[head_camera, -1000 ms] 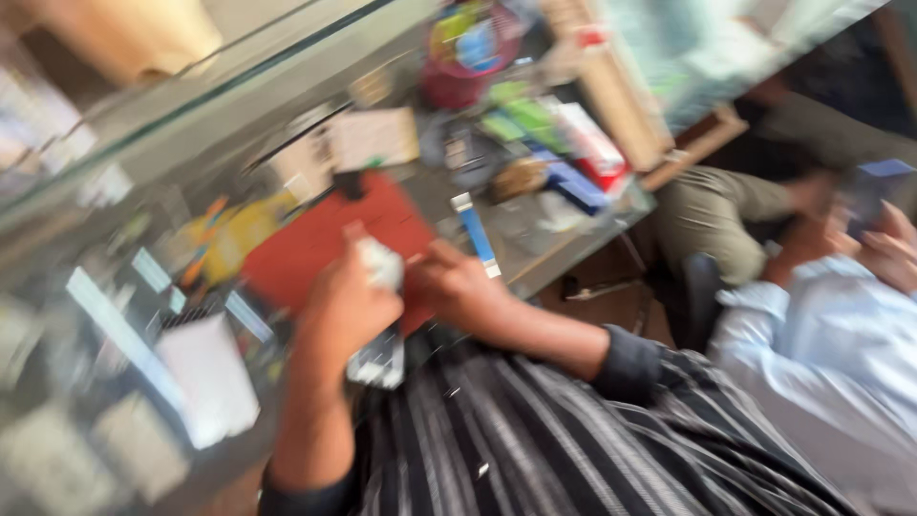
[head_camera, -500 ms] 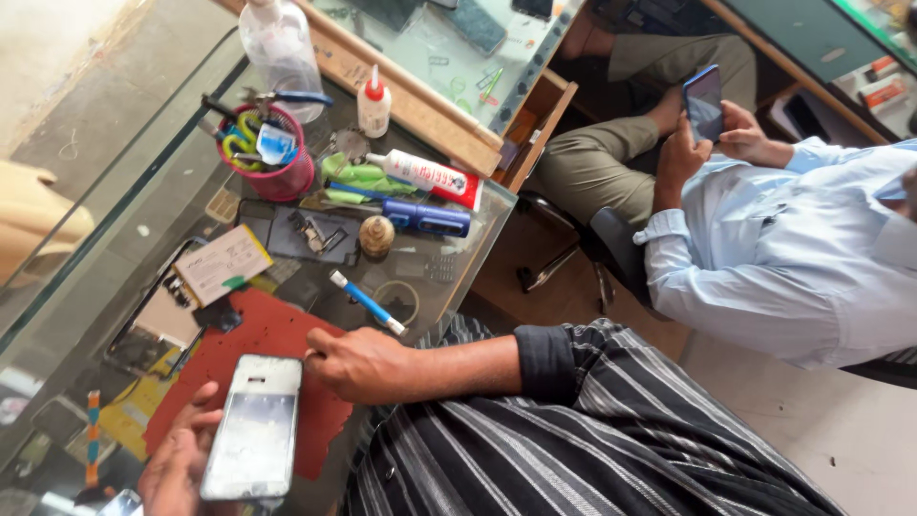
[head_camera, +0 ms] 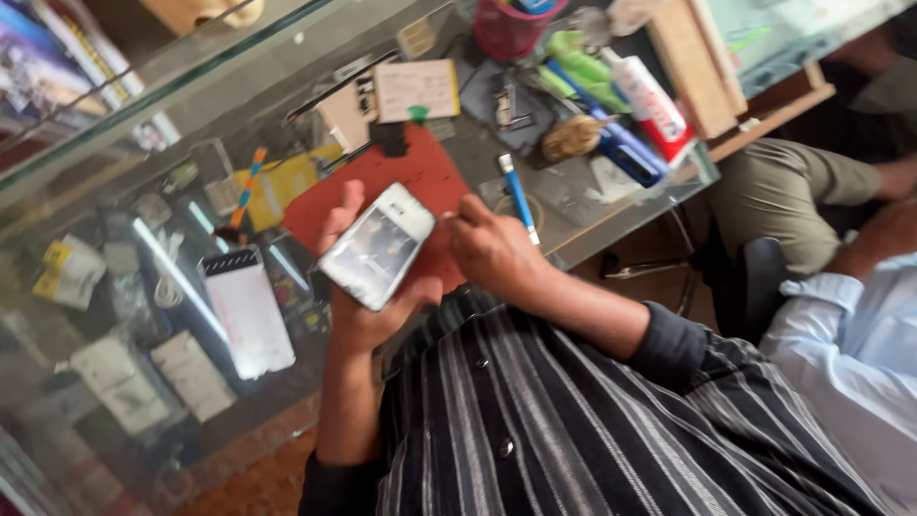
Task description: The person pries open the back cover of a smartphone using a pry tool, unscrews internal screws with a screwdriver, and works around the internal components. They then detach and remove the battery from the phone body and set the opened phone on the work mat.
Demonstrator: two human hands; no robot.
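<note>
Two bare hands work over a glass tabletop with goods showing beneath it. Left hand cradles a white, flat, rectangular phone, palm under it, thumb along its near edge and fingers behind its far side: a partly closed grip that seems to steady the glossy face toward the wearer. Phone sits above the near edge of a red work mat, held clear of the glass. Its long axis runs diagonally, one short end up and to the right, the other down and to the left. Right hand, loosely curled just beside the phone's upper corner, may pinch something small; blur hides whether it holds anything. Blue-handled slim tool lies on the glass past the right hand, probably kept within reach. Seated neighbour's pale blue sleeve shows at right.
</note>
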